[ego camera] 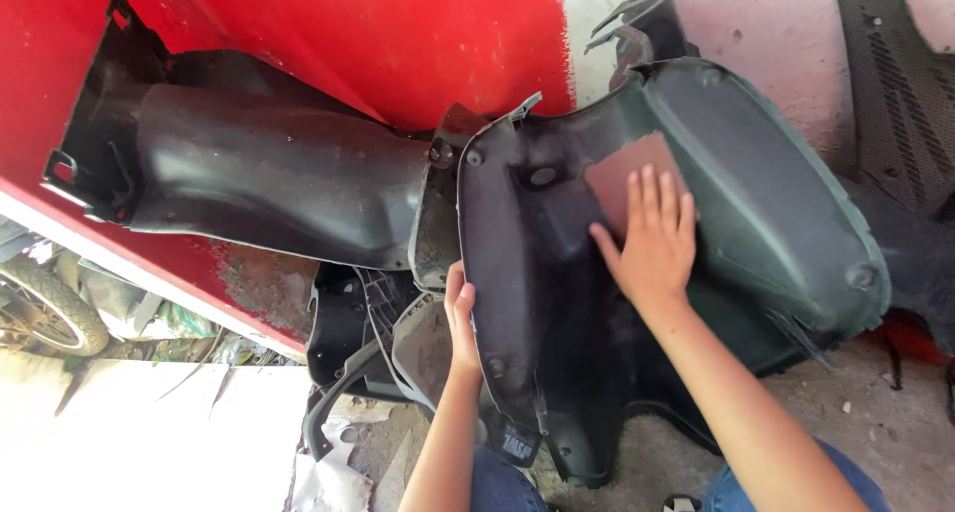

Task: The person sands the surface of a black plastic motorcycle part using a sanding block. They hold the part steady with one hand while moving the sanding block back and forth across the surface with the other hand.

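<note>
A large black plastic scooter body panel stands tilted in front of me. My right hand lies flat on it with fingers spread, pressing a reddish-brown sheet of sandpaper against its curved face. My left hand grips the panel's left edge, thumb over the rim.
A second long black plastic panel leans against a red wall at the left. More black parts lie below it. A perforated black mat hangs at the right. A tyre shows at far left. Concrete floor at lower right.
</note>
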